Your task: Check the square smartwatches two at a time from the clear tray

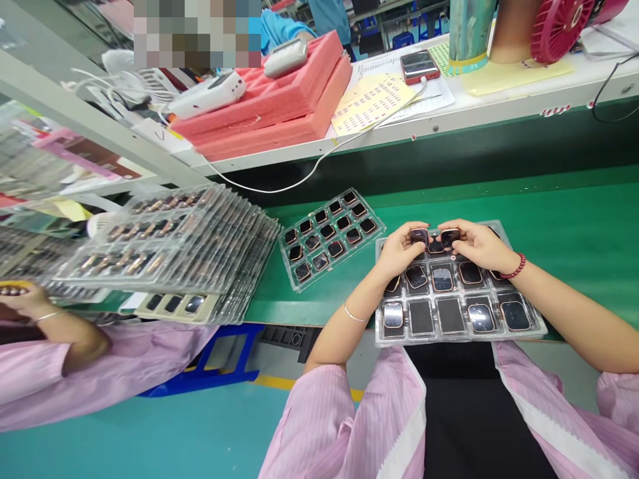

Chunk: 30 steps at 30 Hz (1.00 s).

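A clear plastic tray (pixel 529 326) lies flat at the near edge of the green desk (pixel 574 226), its pockets in rows. Most pockets hold dark, glossy, rounded-rectangle watch cases lying face up; two in the front row show only flat dark inserts. One watch case (pixel 418 235) sits pinched above the far row, and a second watch case (pixel 450 235) just beside it.

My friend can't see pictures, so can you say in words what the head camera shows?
A person's left hand and right hand each pinch a small dark watch case over a clear tray of similar cases on a green bench. A second tray lies to the left beside a stack of trays.
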### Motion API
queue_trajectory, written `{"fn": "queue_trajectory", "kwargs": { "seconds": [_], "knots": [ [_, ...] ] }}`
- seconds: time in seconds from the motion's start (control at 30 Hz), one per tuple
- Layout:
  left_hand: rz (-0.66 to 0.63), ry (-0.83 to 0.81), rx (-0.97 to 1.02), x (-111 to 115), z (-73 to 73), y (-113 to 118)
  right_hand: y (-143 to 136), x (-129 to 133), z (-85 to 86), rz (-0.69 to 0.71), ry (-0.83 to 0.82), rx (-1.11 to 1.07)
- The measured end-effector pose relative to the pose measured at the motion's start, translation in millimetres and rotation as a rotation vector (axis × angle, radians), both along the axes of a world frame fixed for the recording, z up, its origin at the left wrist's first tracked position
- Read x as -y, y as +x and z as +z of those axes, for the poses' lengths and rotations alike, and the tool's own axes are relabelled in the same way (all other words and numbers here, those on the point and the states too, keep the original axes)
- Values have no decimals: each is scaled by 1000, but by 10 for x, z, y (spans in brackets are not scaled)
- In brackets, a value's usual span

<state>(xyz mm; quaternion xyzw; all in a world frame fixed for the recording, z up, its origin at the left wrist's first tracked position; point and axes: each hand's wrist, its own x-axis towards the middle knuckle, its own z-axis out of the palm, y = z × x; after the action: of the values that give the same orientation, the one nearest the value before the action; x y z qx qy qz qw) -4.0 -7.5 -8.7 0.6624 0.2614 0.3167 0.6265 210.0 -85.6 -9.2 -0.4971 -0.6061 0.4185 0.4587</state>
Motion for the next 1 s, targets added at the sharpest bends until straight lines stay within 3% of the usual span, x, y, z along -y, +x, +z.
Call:
{"fn": "queue_trajectory", "kwargs": {
  "seconds": [0.43,0.6,0.73,0.87,1.0],
  "knots": [
    [-35,5,0,6,-47,6,8,19,-2,13,10,68],
    [-103,-97,62,7,0,-8,8,11,7,-23,-31,-144],
    [-146,-237,92,-48,27,-30,56,-8,81,-58,-177,-322],
    [-111,-376,129,-117,25,-45,124,-16,185,18,-346,-529],
    [-107,-465,189,-115,47,-56,168,-36,204,64,-412,-624]
  ]
}}
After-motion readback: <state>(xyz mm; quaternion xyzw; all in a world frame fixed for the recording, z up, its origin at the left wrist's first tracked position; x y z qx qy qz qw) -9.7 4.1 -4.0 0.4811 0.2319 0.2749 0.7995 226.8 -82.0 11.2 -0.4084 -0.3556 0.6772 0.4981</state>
